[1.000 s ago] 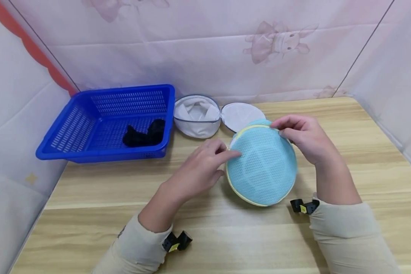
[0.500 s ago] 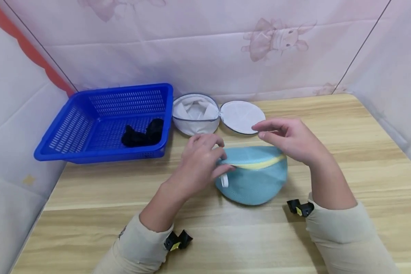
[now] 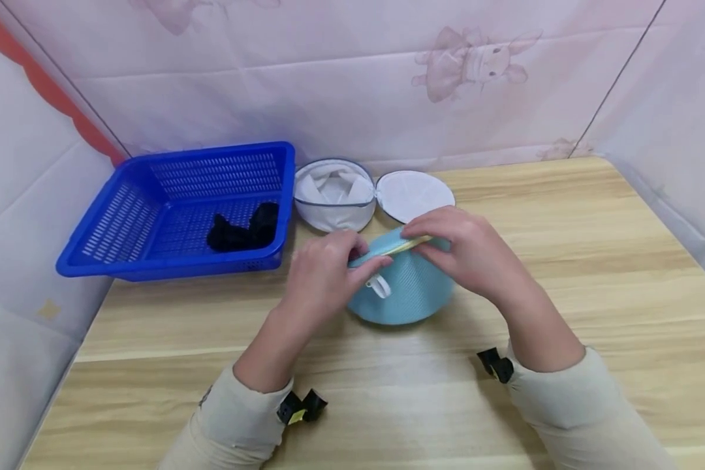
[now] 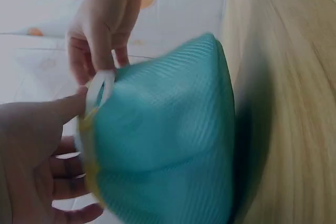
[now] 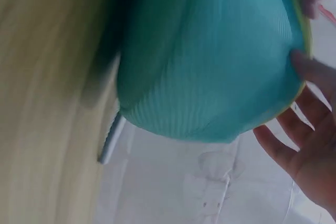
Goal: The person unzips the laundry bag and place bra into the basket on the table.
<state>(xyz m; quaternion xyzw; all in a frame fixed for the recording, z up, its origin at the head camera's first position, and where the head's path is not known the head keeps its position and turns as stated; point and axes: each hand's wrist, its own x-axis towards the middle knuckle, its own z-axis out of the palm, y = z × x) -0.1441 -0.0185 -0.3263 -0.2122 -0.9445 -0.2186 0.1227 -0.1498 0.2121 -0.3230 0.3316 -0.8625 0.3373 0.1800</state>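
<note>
A light-blue mesh laundry bag (image 3: pixel 405 294) with a yellow zipper edge is in front of the person, its rounded side toward the head camera. My left hand (image 3: pixel 320 271) pinches the yellow edge between thumb and fingers, beside a white loop (image 3: pixel 380 286). On the other side of the same edge, my right hand (image 3: pixel 470 251) grips it, thumb below and fingers over the top. The left wrist view has the bag (image 4: pixel 163 129) close up above the wood, the loop (image 4: pixel 100 90) between both hands. In the right wrist view the right thumb presses the bag (image 5: pixel 210 61) near its yellow rim.
Behind stands an unzipped white mesh bag (image 3: pixel 335 214), its round lid (image 3: pixel 414 192) folded out to the right. At the left, a blue plastic basket (image 3: pixel 170 266) holds crumpled black cloth (image 3: pixel 229 234). A printed fabric wall (image 3: pixel 341 98) borders the wooden table (image 3: pixel 593 261).
The blue bag has turned from its round face showing to its side showing and shifted left. The right hand let go of the rim, then took hold again closer to the left hand.
</note>
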